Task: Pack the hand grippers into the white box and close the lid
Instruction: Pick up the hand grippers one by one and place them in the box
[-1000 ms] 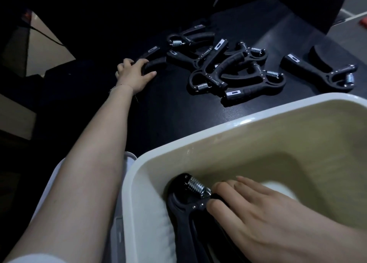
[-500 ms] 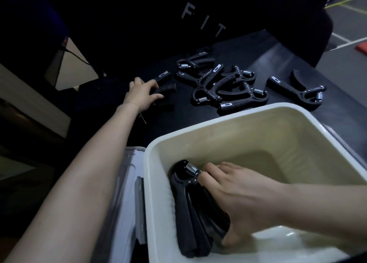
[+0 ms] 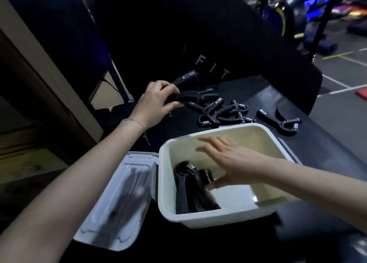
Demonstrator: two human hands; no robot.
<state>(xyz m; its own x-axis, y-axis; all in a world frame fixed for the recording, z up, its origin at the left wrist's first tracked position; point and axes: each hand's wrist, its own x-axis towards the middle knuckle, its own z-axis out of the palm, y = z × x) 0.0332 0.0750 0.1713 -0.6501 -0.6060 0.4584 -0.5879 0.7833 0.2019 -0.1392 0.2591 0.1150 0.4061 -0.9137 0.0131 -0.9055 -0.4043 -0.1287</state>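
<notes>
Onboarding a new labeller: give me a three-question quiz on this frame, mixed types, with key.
1. True or false: the lid is on the white box.
2. Which hand holds a hand gripper? A) left hand B) right hand C) both
3. Fill in: the packed hand grippers lie against the box's ____ wall as the camera sees it.

Key: 1 false, it lies open beside the box. 2 A, it grips the lifted hand gripper; the right hand is open over the box. 3 left.

The left grip (image 3: 156, 101) holds a black hand gripper (image 3: 186, 87) above the table (image 3: 317, 143). The right grip (image 3: 228, 161), fingers spread, hovers in the white box (image 3: 218, 219) beside packed grippers (image 3: 190, 189). Loose grippers (image 3: 222, 111) lie beyond it.
</notes>
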